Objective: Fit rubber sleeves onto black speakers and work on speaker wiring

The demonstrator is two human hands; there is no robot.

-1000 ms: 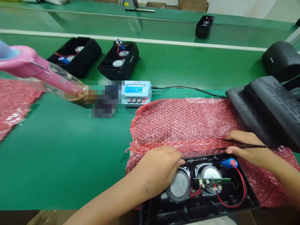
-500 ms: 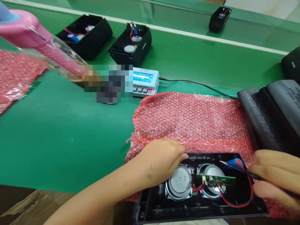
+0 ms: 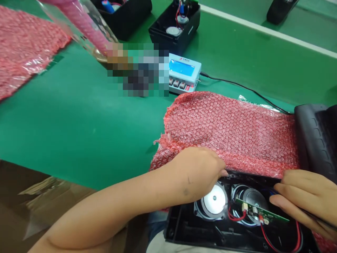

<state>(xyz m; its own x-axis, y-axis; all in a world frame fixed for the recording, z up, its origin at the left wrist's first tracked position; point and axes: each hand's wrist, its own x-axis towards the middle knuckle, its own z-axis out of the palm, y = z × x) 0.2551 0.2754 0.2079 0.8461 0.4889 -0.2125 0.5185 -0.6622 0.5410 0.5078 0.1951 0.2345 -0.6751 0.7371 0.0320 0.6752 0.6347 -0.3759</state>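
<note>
A black speaker housing (image 3: 200,233) lies open in front of me, its inside facing up. Two round speaker drivers (image 3: 214,198) sit in it, and a green circuit board (image 3: 265,211) with red and black wires lies tilted over the right one. My left hand (image 3: 202,172) is closed on the housing's far rim. Over the right end of the housing, my right hand (image 3: 302,198) pinches thin black tweezers (image 3: 316,218); their tips are hidden or lost in shadow. The blue battery in that corner is mostly covered by the hand.
Red bubble wrap (image 3: 231,130) lies under and beyond the housing. A light-blue meter (image 3: 185,70) with a screen and black cable stands behind it. Another open speaker housing (image 3: 175,31) is at the back, black casings (image 3: 313,140) at right, a pink-lidded bottle (image 3: 86,26) upper left.
The view has shifted, so most things appear further right. My right hand has moved inward over the housing's corner, covering the battery and tweezer tips. The circuit board is tilted more. My left hand keeps its hold.
</note>
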